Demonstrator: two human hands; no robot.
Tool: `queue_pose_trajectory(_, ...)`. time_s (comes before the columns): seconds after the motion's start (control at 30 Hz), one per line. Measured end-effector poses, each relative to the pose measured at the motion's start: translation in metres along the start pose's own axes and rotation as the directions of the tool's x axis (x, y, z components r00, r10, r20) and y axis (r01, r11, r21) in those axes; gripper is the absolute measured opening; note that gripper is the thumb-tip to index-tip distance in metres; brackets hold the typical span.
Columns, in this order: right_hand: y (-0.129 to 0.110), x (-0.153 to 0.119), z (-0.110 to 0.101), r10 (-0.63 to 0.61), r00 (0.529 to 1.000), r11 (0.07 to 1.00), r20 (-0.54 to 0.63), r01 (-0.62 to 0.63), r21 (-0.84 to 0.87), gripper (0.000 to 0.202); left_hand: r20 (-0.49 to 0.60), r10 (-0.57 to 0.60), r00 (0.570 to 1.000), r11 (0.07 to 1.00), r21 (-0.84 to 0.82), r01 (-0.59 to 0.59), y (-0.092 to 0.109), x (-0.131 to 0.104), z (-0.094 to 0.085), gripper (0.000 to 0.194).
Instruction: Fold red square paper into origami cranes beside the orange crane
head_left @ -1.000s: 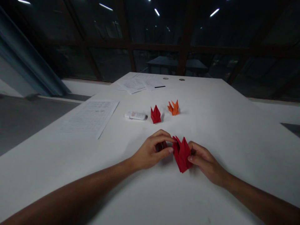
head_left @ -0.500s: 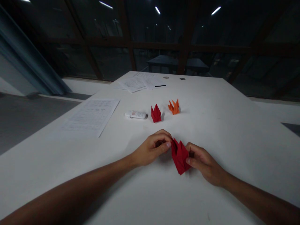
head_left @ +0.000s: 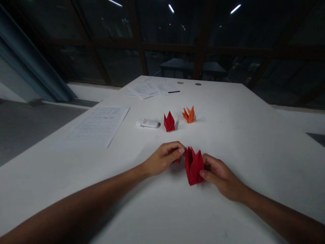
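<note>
A folded red paper piece (head_left: 194,167) with pointed tips is held between my two hands above the white table. The fingertips of my left hand (head_left: 165,157) pinch its upper left edge. On its right side, the thumb and fingers of my right hand (head_left: 220,176) grip the paper; the fingers behind it are partly hidden. Farther back stands a smaller red folded paper (head_left: 169,122), and an orange one (head_left: 189,115) is to its right. A white tube-like item (head_left: 147,123) lies left of the small red one.
Printed sheets (head_left: 93,127) lie on the left of the white table (head_left: 254,142). More papers (head_left: 146,88), a black strip (head_left: 174,92) and two round discs (head_left: 198,84) are near the far edge. Dark windows stand beyond.
The held red paper has turned slightly more upright, and its tips are spread a little wider. My left fingertips have shifted slightly upward, still at its left edge.
</note>
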State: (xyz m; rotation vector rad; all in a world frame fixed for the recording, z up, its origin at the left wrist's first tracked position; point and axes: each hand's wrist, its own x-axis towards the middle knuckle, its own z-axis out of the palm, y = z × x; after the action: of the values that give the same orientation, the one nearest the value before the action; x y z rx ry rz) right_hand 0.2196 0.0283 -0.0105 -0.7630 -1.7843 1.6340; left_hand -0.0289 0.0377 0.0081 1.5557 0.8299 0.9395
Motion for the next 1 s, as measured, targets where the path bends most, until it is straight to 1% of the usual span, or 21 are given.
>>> queue_pose_trajectory(0.13, 0.0, 0.002, 0.004, -0.008, 0.995, 1.0, -0.104, 0.006, -0.025, 0.011, -0.021, 0.008, 1.0, 0.997, -0.077, -0.01, -0.002, 0.0, 0.003, 0.027)
queue_pose_trajectory(0.17, 0.0, 0.003, 0.006, -0.007, 0.99, 1.0, -0.139, 0.005, -0.02, 0.018, -0.013, 0.014, 1.0, 0.996, -0.086, -0.015, -0.003, 0.0, 0.003, 0.03)
queue_pose_trajectory(0.27, 0.001, 0.004, 0.009, -0.001, 0.976, 1.0, -0.219, -0.002, -0.016, 0.046, 0.036, 0.017, 0.999, 0.996, -0.089, -0.014, -0.008, 0.0, 0.004, 0.04)
queue_pose_trajectory(0.4, 0.0, 0.004, 0.01, -0.001, 0.976, 1.0, -0.22, -0.006, -0.03, 0.071, 0.071, -0.044, 0.997, 0.998, -0.044, 0.048, -0.01, -0.001, 0.005, 0.03)
queue_pose_trajectory(0.47, 0.0, 0.003, 0.009, 0.004, 0.977, 0.998, -0.212, -0.016, -0.053, 0.075, 0.069, -0.056, 0.996, 0.998, -0.033, 0.059, -0.009, -0.001, 0.005, 0.025)
queue_pose_trajectory(0.5, 0.0, 0.003, 0.009, 0.01, 0.978, 0.997, -0.21, -0.025, -0.07, 0.072, 0.067, -0.057, 0.996, 0.998, -0.03, 0.059, -0.009, -0.001, 0.005, 0.024)
queue_pose_trajectory(0.6, 0.001, 0.003, 0.007, 0.019, 0.98, 0.993, -0.197, -0.042, -0.114, 0.047, 0.072, -0.056, 0.996, 0.998, -0.019, 0.057, -0.007, -0.001, 0.004, 0.023)
queue_pose_trajectory(0.67, 0.001, 0.003, 0.006, 0.013, 0.981, 0.993, -0.192, -0.036, -0.117, 0.037, 0.083, -0.054, 0.995, 0.998, -0.014, 0.056, -0.007, -0.001, 0.004, 0.023)
queue_pose_trajectory(0.8, 0.0, 0.004, 0.005, 0.009, 0.983, 0.992, -0.183, -0.032, -0.119, 0.03, 0.082, -0.053, 0.995, 0.999, 0.003, 0.053, -0.007, -0.001, 0.003, 0.025)
queue_pose_trajectory(1.0, 0.002, 0.004, 0.004, 0.001, 0.987, 0.989, -0.162, -0.025, -0.148, 0.026, 0.092, -0.065, 0.994, 0.997, 0.042, 0.061, -0.007, -0.001, 0.002, 0.025)
